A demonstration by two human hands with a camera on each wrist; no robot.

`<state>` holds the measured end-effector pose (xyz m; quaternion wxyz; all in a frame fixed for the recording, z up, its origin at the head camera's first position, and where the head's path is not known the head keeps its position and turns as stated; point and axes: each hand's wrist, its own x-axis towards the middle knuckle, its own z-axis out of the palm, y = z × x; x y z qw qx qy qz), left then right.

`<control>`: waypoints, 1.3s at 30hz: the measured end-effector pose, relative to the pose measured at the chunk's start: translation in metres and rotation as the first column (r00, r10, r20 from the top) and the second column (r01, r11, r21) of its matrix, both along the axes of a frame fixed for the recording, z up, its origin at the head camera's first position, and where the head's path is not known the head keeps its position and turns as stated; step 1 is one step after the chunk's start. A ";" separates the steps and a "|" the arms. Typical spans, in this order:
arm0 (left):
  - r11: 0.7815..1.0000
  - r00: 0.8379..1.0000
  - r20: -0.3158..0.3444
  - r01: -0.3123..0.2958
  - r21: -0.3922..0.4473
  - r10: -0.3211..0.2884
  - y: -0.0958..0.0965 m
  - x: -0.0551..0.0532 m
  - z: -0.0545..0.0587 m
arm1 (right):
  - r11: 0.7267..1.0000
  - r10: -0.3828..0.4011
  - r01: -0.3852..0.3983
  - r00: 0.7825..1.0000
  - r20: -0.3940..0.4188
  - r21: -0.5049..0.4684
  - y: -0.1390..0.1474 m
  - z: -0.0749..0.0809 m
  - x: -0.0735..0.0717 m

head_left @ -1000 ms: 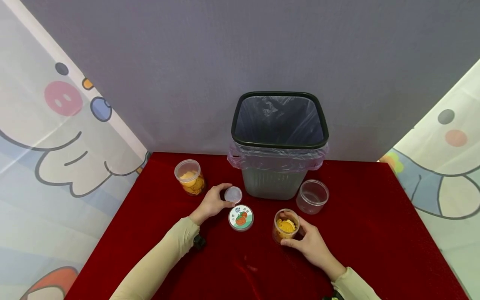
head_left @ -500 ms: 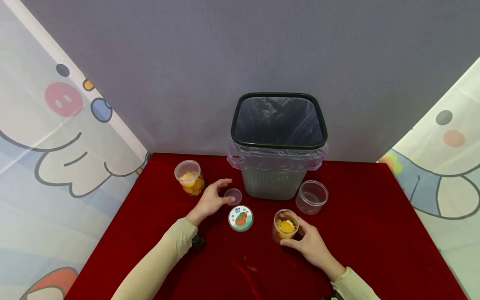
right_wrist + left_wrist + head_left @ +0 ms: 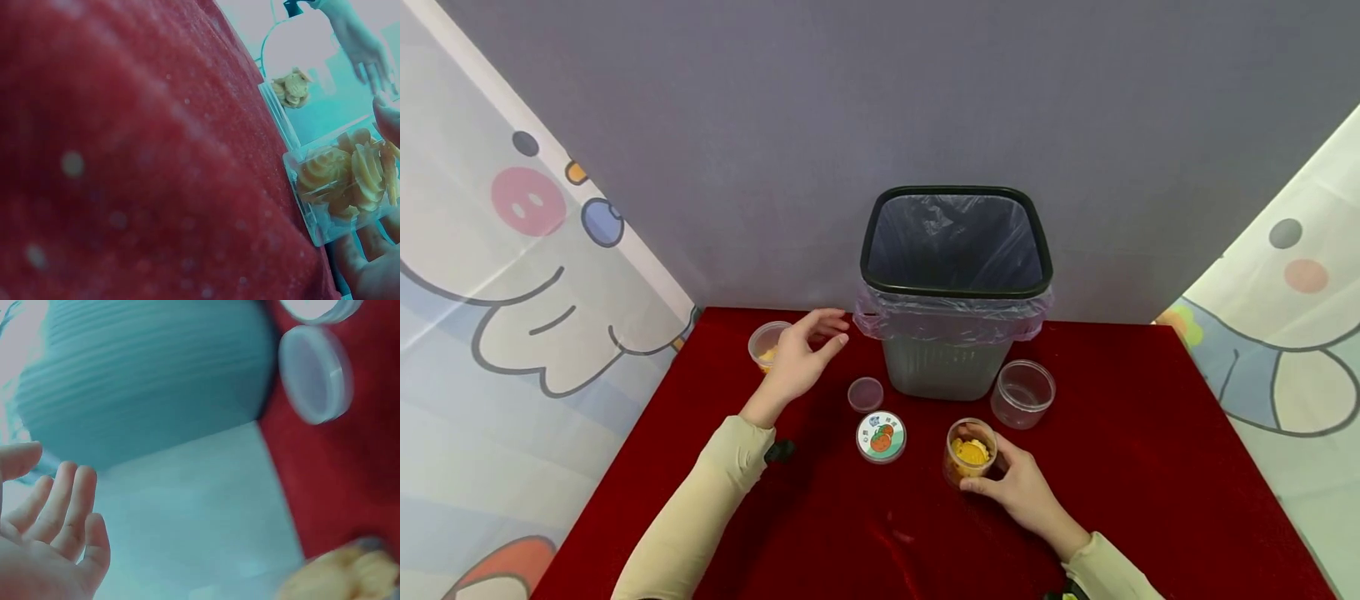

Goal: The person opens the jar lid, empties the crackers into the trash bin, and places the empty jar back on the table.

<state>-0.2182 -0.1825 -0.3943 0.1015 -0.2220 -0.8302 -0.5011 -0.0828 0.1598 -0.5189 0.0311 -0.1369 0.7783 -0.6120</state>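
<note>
My left hand (image 3: 796,357) is raised over the back left of the table, fingers loosely spread, holding nothing. Behind it, partly hidden, stands a clear jar (image 3: 761,337) of cookies. A small clear round lid (image 3: 866,395) lies to the right of that hand. Just in front of this lid is a round lid (image 3: 882,437) with a printed fruit label. My right hand (image 3: 1024,493) grips a clear open-topped jar (image 3: 951,473) standing on the table. Ridged yellow cookies (image 3: 337,175) show through its wall in the right wrist view.
A bin (image 3: 947,371) with a dark rim and a plastic liner stands at the back middle. To its right is an empty clear jar (image 3: 1023,402). Red cloth (image 3: 1120,450) covers the table, and a grey wall (image 3: 760,167) rises behind.
My left hand has let go of the small clear lid and moved up and left, now in front of the left cookie jar. My right hand keeps its grip in the same place.
</note>
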 end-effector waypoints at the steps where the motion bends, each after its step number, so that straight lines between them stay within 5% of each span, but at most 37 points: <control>1: 1.000 1.000 -0.018 -0.002 0.002 0.002 -0.001 0.000 0.007 | 1.000 0.000 0.000 1.000 0.000 0.001 0.000 0.000 0.000; 9: 0.998 0.988 -0.148 0.029 -0.050 -0.036 0.004 -0.003 0.057 | 1.000 0.000 0.000 1.000 0.001 0.016 0.000 0.002 0.000; 14: 0.994 0.985 -0.145 0.078 -0.081 -0.090 0.014 -0.006 0.082 | 1.000 -0.004 0.003 1.000 0.005 0.024 0.000 0.002 0.000; 24: 0.986 0.993 -0.052 0.096 -0.132 -0.104 0.032 -0.016 0.101 | 0.999 -0.010 0.010 1.000 0.016 0.049 0.001 0.003 0.000; 31: 0.976 0.989 0.083 0.138 -0.170 -0.125 0.036 -0.016 0.115 | 0.999 -0.005 0.004 1.000 0.011 0.044 0.001 0.004 -0.001; 35: 0.977 0.968 0.209 0.172 -0.130 -0.142 0.037 -0.016 0.121 | 0.999 -0.006 0.006 1.000 0.000 0.051 0.001 0.004 -0.001; 39: 0.975 0.926 0.323 0.220 -0.036 -0.197 0.038 -0.016 0.122 | 0.999 -0.011 0.011 1.000 0.001 0.050 0.001 0.004 -0.001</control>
